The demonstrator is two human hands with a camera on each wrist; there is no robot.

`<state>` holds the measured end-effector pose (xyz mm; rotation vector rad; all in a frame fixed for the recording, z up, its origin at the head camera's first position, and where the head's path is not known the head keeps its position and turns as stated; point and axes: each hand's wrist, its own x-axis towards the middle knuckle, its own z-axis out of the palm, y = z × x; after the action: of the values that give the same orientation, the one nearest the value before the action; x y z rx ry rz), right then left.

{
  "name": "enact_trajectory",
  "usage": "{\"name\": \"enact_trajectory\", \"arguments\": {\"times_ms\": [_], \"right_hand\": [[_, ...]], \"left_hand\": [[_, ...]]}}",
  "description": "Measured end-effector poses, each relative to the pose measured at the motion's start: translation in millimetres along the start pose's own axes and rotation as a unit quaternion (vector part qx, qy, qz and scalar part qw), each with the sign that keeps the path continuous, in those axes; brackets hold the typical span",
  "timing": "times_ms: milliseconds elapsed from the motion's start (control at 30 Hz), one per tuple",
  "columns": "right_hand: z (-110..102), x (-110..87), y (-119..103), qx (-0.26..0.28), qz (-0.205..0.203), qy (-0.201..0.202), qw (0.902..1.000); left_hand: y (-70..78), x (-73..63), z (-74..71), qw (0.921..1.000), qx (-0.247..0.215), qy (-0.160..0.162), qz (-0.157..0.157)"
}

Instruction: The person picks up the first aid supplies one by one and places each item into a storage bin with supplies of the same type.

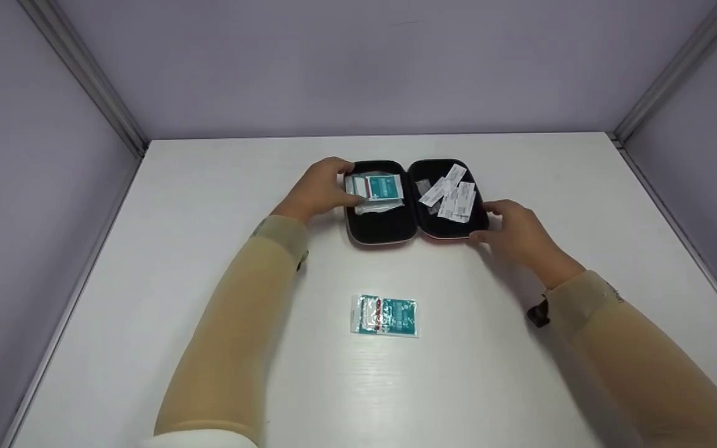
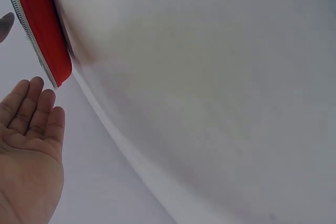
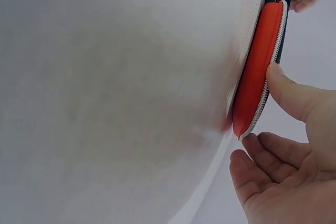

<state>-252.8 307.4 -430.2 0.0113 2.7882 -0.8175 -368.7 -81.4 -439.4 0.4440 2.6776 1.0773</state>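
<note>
A zip case (image 1: 389, 233), black inside and red outside, lies unfolded with its two halves side by side. Its left half holds teal-and-white packets (image 1: 383, 188); the right half holds several white paper strips (image 1: 452, 193). My left hand (image 1: 321, 190) is at the case's left edge, thumb over the packets and fingers by the back corner. These fingers look straight in the left wrist view. My right hand (image 1: 520, 233) holds the right half's outer corner between thumb and fingers. The thumb (image 3: 281, 80) touches the zip edge in the right wrist view.
Another teal-and-white packet (image 1: 386, 316) lies on the white table (image 1: 458, 386), nearer to me than the case. Pale walls (image 1: 365, 74) with grey metal corner posts (image 1: 84, 74) enclose the table at the back and sides.
</note>
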Motion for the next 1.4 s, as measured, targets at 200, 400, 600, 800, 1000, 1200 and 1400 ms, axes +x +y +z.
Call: {"name": "enact_trajectory", "arguments": {"times_ms": [200, 400, 600, 800, 1000, 1200, 1400], "right_hand": [[-0.2, 5.2, 0.3, 0.000, 0.006, -0.004, 1.0000], [-2.0, 10.9, 1.3, -0.005, 0.008, -0.006, 0.9999], [-2.9, 17.5, 3.0, -0.005, 0.008, -0.005, 0.9999], [-3.9, 21.6, 4.9, -0.004, 0.006, 0.000, 1.0000], [-4.3, 24.7, 5.4, -0.006, 0.003, 0.004, 1.0000], [-3.9, 25.3, 5.0, -0.010, -0.002, 0.001, 0.9999], [-3.8, 24.8, 3.0, -0.010, -0.004, 0.002, 0.9999]], "left_hand": [[0.7, -4.7, -8.0, 1.0000, -0.001, 0.006, 0.003], [6.8, -11.2, -14.4, 0.9998, -0.012, 0.007, 0.012], [16.3, -19.3, -15.0, 0.9993, -0.019, 0.003, 0.030], [27.7, -32.6, -12.8, 0.9982, -0.023, -0.017, 0.053], [34.2, -44.4, -10.6, 0.9961, -0.023, -0.023, 0.082], [37.9, -59.2, -8.5, 0.9950, -0.030, -0.032, 0.089], [38.8, -78.5, -6.7, 0.9930, -0.039, -0.028, 0.108]]}}
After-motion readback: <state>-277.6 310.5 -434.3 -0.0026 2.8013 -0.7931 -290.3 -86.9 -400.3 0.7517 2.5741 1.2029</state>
